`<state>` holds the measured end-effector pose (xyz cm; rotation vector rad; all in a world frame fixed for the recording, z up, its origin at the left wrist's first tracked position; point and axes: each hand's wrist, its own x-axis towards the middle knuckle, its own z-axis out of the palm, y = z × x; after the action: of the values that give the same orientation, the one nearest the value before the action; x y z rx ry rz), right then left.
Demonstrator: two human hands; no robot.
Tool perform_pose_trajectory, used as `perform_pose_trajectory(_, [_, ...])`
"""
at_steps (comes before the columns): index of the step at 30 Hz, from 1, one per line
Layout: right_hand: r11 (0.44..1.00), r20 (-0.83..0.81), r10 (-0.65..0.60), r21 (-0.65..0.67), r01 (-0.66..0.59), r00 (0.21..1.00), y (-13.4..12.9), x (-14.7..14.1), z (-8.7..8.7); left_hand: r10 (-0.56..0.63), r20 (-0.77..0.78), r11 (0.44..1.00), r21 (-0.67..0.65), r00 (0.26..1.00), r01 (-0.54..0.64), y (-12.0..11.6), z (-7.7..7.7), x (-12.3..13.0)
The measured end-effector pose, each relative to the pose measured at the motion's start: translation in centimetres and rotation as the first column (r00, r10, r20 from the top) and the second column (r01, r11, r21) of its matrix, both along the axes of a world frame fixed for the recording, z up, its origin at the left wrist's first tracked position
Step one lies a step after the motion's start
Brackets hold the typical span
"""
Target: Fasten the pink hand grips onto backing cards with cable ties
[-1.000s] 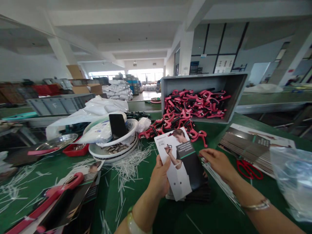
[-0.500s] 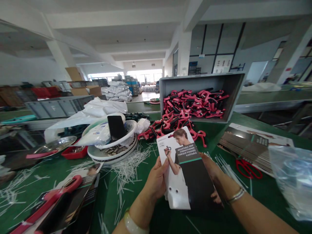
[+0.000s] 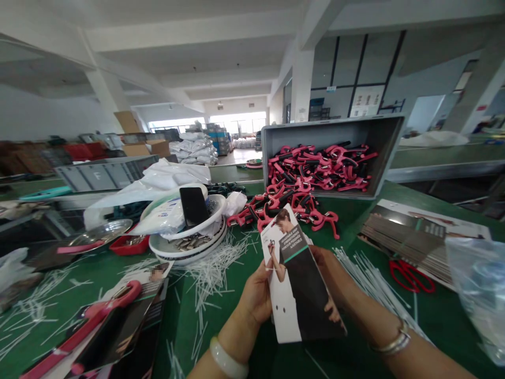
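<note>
Holding one printed cardboard sleeve (image 3: pixel 303 284) tilted, left hand (image 3: pixel 256 295) curled around its edge, right hand (image 3: pixel 333 279) apparently gripping its far side.

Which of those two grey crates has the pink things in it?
The tilted crate on the green table, piled with pink-and-black hand grips, some spilling out in front. The other crate, far left, shows only its grey side.

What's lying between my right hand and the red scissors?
In the head view, loose white plastic strips lie on the green table between your right hand and the red scissors.
</note>
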<state>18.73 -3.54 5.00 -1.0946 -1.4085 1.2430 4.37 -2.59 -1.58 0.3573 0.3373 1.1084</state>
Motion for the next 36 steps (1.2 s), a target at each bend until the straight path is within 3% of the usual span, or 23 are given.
perform_pose_trajectory(4, [0.998,-0.015,0.058,-0.022,-0.059,0.998,-0.1,-0.5,0.6,-0.023,0.019,0.997,-0.074,1.0,0.024,0.1,-0.2,0.0])
perform_pose_trajectory(10, [0.984,0.251,-0.13,0.15,0.094,0.959,0.6,-0.6,-0.2,0.007,0.068,0.997,-0.071,0.998,-0.002,0.4,-0.6,-0.3])
perform_pose_trajectory(15, [0.931,0.585,-0.107,0.344,-0.126,0.804,0.1,-0.7,0.4,-0.049,0.137,0.982,-0.173,0.989,0.073,0.3,-0.3,-0.9])
perform_pose_trajectory(18, [0.887,0.725,-0.094,0.373,-0.274,0.682,-0.5,-1.1,1.5,-0.044,0.167,0.98,-0.185,0.985,0.075,-0.1,0.0,-1.3])
perform_pose_trajectory(21, [0.878,0.782,-0.084,0.351,-0.325,0.617,-0.9,-1.6,2.0,-0.019,0.14,0.987,-0.154,0.99,0.041,-0.2,-0.5,-1.7])
perform_pose_trajectory(26, [0.86,0.854,-0.08,0.32,-0.398,0.514,-1.1,-1.8,2.3,0.031,0.016,0.996,-0.089,0.999,-0.03,0.8,-3.1,-1.9])
perform_pose_trajectory(29, [0.838,0.873,-0.061,0.308,-0.45,0.484,-1.2,-1.7,2.5,0.041,0.041,0.994,-0.105,0.998,-0.037,1.2,-4.1,-1.9])
perform_pose_trajectory(36, [0.807,0.889,-0.096,0.333,-0.488,0.448,-1.2,-1.5,2.7,0.058,0.046,0.992,-0.116,0.997,-0.053,0.5,-2.4,-1.7])
